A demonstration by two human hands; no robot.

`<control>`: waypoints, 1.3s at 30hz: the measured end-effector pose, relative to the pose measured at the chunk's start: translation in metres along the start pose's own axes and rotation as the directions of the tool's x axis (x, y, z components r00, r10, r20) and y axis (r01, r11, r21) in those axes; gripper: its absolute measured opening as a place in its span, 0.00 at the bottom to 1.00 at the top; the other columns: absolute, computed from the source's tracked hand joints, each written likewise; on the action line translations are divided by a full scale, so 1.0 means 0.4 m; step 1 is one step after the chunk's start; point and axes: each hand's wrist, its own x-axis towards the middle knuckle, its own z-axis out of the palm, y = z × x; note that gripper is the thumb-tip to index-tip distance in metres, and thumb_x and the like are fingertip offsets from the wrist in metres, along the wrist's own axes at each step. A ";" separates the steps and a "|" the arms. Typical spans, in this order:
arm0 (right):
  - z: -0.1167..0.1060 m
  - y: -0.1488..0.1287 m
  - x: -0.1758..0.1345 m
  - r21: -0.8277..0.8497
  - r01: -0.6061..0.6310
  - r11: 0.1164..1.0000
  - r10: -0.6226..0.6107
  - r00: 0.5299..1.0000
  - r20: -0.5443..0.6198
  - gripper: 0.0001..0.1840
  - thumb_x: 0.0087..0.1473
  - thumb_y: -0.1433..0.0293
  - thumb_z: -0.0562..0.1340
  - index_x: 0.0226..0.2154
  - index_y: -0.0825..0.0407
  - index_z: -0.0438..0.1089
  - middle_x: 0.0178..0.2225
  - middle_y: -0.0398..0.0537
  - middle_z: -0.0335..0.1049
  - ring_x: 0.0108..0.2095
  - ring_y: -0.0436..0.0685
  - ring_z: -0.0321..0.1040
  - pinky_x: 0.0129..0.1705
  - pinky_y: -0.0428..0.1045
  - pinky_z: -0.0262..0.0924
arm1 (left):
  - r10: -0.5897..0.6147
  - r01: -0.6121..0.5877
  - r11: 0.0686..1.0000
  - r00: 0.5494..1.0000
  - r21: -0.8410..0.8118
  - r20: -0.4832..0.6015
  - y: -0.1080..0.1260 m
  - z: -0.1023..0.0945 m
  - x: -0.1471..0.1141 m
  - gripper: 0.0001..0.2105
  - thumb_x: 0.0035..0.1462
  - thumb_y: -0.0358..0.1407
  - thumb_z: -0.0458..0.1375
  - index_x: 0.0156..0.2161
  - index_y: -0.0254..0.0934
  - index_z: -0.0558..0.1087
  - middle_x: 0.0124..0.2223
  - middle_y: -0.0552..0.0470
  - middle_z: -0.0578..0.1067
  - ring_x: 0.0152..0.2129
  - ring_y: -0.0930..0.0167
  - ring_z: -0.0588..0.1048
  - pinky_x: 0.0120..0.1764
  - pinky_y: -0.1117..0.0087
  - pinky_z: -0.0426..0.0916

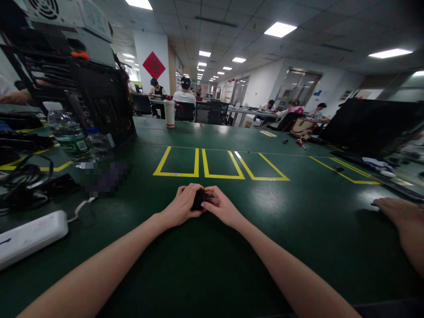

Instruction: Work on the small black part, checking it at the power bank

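Note:
A small black object (198,200), too dark and too covered to name, is between my two hands just above or on the green table (212,265). My left hand (185,203) wraps round its left side, fingers closed over the top. On its right side, the fingertips and thumb of my right hand (220,204) press against it. Most of the object is hidden by my fingers. Just beyond my hands, yellow tape outlines (221,177) mark the tabletop.
At left are a white power strip (33,236), black cables (29,181), a water bottle (71,137) and a computer case (102,101). A cup (169,112) stands at the back. Another person's hand (397,212) rests at right, near a dark monitor (374,126).

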 end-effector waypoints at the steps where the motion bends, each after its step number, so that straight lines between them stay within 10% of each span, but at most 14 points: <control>1: -0.001 -0.002 -0.001 -0.002 -0.008 1.000 0.008 1.000 0.007 0.17 0.49 0.72 0.59 0.42 0.48 0.58 0.44 0.46 0.60 0.45 0.55 0.64 0.45 0.54 0.63 | -0.004 0.004 1.000 1.000 -0.003 0.002 0.000 0.000 0.000 0.23 0.50 0.35 0.56 0.50 0.39 0.53 0.47 0.47 0.62 0.45 0.64 0.63 0.50 0.57 0.54; 39: 0.003 0.003 0.002 -0.012 0.011 1.000 -0.011 1.000 -0.005 0.16 0.50 0.71 0.59 0.42 0.48 0.58 0.44 0.46 0.60 0.43 0.54 0.64 0.45 0.53 0.63 | 0.001 -0.001 1.000 1.000 -0.022 0.025 0.014 -0.022 0.002 0.22 0.52 0.35 0.55 0.50 0.41 0.53 0.47 0.48 0.63 0.45 0.64 0.64 0.50 0.57 0.54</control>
